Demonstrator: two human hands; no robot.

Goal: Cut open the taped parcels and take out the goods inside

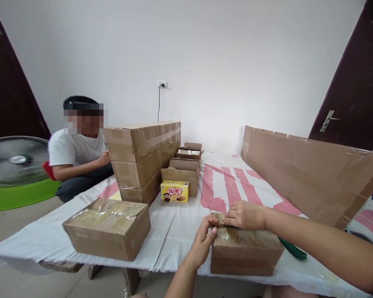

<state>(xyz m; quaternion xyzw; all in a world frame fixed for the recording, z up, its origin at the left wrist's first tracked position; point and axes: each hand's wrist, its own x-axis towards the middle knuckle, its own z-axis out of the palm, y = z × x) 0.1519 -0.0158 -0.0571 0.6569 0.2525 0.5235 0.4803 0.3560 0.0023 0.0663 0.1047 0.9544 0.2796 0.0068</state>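
Note:
A taped cardboard box (247, 256) sits at the table's front edge, right of the middle. My left hand (204, 239) is at its upper left corner, the bent fingers and thumb gripping the edge. Over the top of the box, my right hand (247, 215) is closed, its fingers curled down at the far top edge by a flap. What lies under those fingertips is partly hidden. Shiny clear tape crosses the top. A green handle-like object (294, 249) pokes out behind the box on the right, partly covered by my forearm.
Another taped box (107, 229) stands front left. Stacked cartons (143, 159) rise behind it; open cartons (183, 174) and a yellow snack box (175, 191) are beside them. A long cardboard panel (307, 169) borders the right. A person (76, 151) crouches left, near a fan (17, 159).

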